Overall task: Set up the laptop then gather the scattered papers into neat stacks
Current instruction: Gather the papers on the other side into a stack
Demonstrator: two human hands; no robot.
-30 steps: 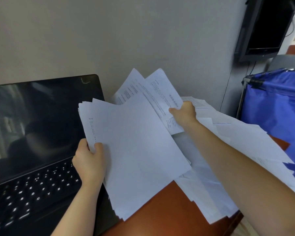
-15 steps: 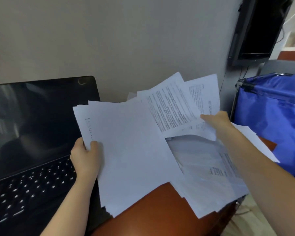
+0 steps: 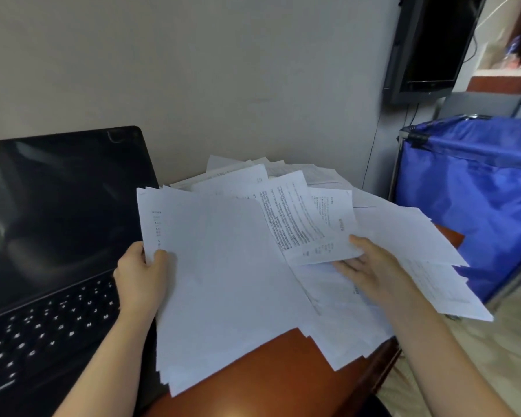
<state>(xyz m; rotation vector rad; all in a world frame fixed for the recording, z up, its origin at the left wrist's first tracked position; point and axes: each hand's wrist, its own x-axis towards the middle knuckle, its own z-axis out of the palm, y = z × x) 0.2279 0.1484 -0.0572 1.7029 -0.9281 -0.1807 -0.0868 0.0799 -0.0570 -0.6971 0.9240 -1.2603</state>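
Note:
An open black laptop [image 3: 57,224] stands at the left of the brown desk [image 3: 268,377], its screen dark. My left hand [image 3: 142,275] grips the left edge of a thick stack of white papers [image 3: 223,284] held above the desk beside the keyboard. My right hand [image 3: 370,266] pinches two printed sheets [image 3: 307,221], thumb on top, and they overlap the stack's upper right corner. More loose papers [image 3: 403,236] lie scattered on the desk to the right and behind, some hanging over its right edge.
A blue fabric bin [image 3: 475,200] on a metal frame stands just right of the desk. A dark monitor [image 3: 430,43] hangs on the wall above it, with a cable running down. A grey wall closes off the back of the desk.
My right hand has carried the two printed sheets down and toward me, onto the upper right of the stack. My left hand and its stack have barely moved.

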